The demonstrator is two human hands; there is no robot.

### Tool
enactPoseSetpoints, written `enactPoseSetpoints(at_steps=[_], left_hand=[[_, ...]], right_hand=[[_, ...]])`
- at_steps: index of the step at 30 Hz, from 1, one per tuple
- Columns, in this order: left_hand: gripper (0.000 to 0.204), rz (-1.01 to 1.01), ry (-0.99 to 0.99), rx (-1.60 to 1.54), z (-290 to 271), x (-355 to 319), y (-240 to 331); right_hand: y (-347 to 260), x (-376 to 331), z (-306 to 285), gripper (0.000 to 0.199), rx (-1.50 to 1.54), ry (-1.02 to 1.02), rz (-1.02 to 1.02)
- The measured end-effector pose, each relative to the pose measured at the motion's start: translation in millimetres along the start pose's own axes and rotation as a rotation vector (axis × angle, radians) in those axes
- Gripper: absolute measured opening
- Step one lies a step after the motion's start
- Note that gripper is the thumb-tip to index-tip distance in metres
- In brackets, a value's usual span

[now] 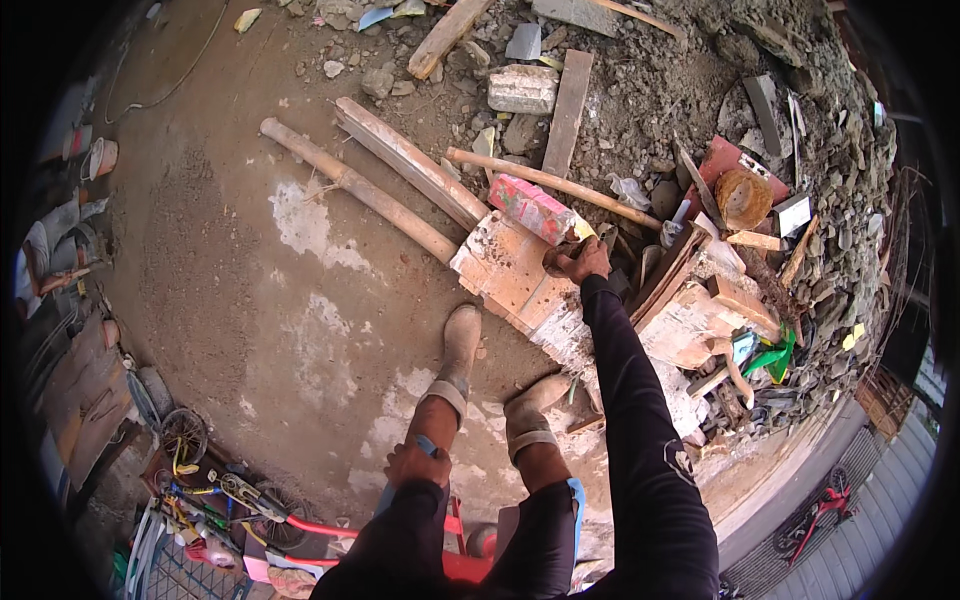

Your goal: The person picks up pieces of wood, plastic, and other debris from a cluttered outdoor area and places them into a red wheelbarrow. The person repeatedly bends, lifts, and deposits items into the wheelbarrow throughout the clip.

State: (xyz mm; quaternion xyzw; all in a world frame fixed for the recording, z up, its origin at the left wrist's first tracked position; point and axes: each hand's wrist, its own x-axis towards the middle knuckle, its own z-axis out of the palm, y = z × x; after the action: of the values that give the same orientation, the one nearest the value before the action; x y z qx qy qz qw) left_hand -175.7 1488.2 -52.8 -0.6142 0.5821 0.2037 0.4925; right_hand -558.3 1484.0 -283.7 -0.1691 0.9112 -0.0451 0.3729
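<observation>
My right hand (583, 262) reaches out over a dirty, tile-like board (515, 270), its fingers curled down. It sits right by the pale end of a crumpled red and white packet (530, 208). What lies under its fingertips is hidden. My left hand (416, 465) is by my left knee with bent fingers, and a small blue piece (427, 446) shows at them. Whether that piece is a held thing or cloth I cannot tell. Two long poles, a round wooden one (350, 185) and a squared timber (410, 160), run from the board toward the far left.
Rubble (850, 230) with planks, a brown stump-like piece (744, 198) and green plastic (777, 357) is heaped at right. A thin wooden stick (555, 183) lies beyond the packet. Bicycles (185, 437) stand at lower left. A red frame (455, 565) is below me.
</observation>
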Motion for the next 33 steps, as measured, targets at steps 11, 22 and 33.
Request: enactPoseSetpoints(at_steps=[11,22,33], left_hand=[[0.057,-0.009,0.011,-0.13,26.0,1.3,-7.7],[0.051,0.536,-0.175,-0.646,51.0,-8.5,-48.3],[0.055,0.065,0.025,-1.286,173.7,-138.5,-165.8]], right_hand=[[0.3,-132.8,-63.4,0.09,-0.031,-0.151,-0.024],[82.5,-345.1,-222.9,0.089,-0.49,-0.012,-0.068],[47.9,-322.3,-284.8,0.109,-0.987,0.405,-0.848]])
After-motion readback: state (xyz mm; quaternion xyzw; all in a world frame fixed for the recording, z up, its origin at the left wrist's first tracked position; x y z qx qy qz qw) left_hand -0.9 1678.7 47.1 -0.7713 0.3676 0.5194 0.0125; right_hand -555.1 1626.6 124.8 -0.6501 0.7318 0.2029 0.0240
